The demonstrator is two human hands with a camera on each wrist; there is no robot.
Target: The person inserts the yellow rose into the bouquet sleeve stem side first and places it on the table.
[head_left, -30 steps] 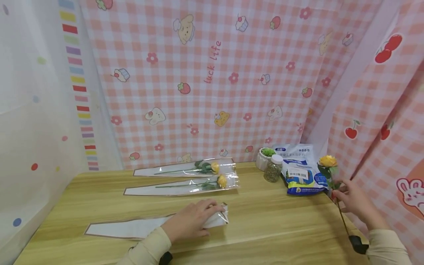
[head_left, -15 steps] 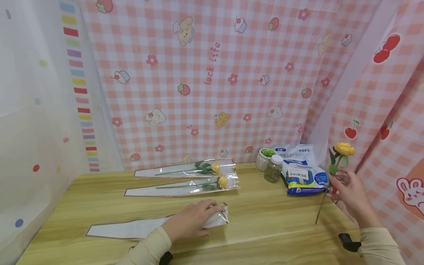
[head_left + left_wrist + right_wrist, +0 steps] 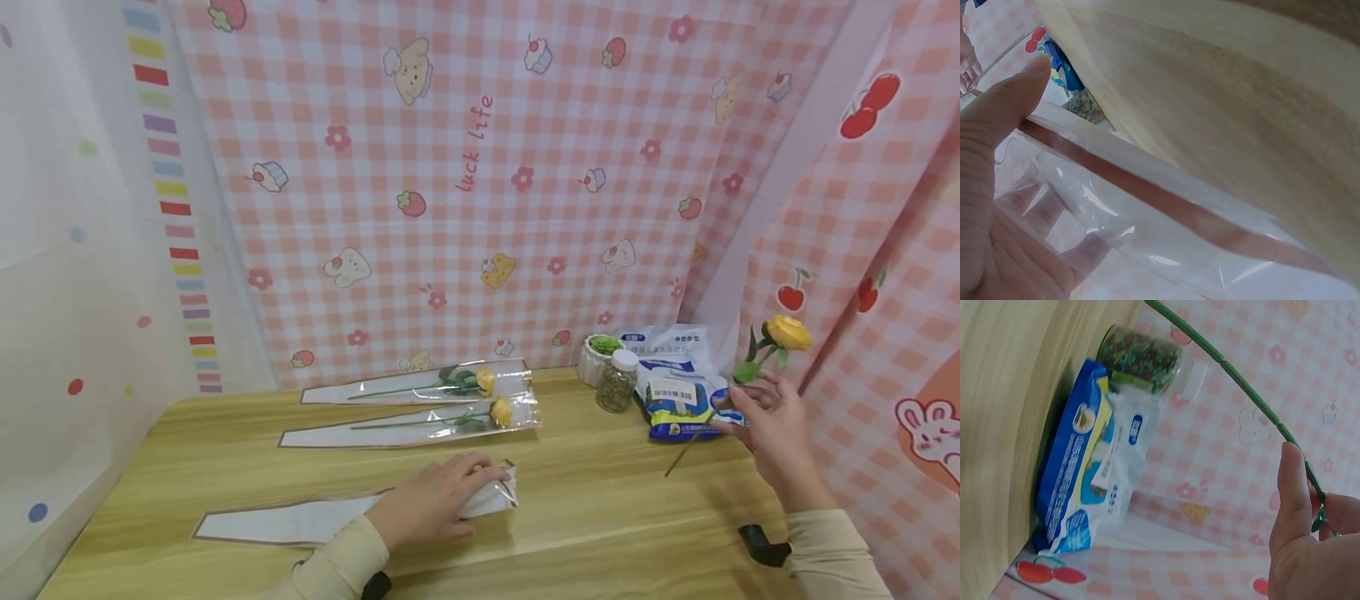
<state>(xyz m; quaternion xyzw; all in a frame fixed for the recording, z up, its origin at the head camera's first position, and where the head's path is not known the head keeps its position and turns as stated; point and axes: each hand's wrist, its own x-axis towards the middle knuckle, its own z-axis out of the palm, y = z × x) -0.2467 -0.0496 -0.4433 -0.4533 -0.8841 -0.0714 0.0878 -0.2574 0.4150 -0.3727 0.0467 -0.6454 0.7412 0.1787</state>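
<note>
A yellow artificial rose (image 3: 787, 332) is pinched by its green stem in my right hand (image 3: 776, 425), bloom up and stem slanting down to the left. In the right wrist view the stem (image 3: 1247, 390) runs from between thumb and fingers to the top edge. My left hand (image 3: 442, 500) holds a clear flower sleeve (image 3: 292, 521) with a brown border near its right end, low over the table. The left wrist view shows the thumb across the border of the film (image 3: 1147, 219), with the fingers seen through it. The hand covers part of the sleeve.
Two sleeves, each with a yellow rose (image 3: 501, 411), lie farther back on the wooden table (image 3: 600, 517). At the back right stand a potted succulent (image 3: 597, 362), a lidded jar (image 3: 617, 385) and a blue-and-white bag (image 3: 675, 400). Patterned cloth (image 3: 450, 167) hangs behind.
My right hand has come inward to the left with the rose, and the stem has swung from pointing down right to down left. The left hand stays on the sleeve.
</note>
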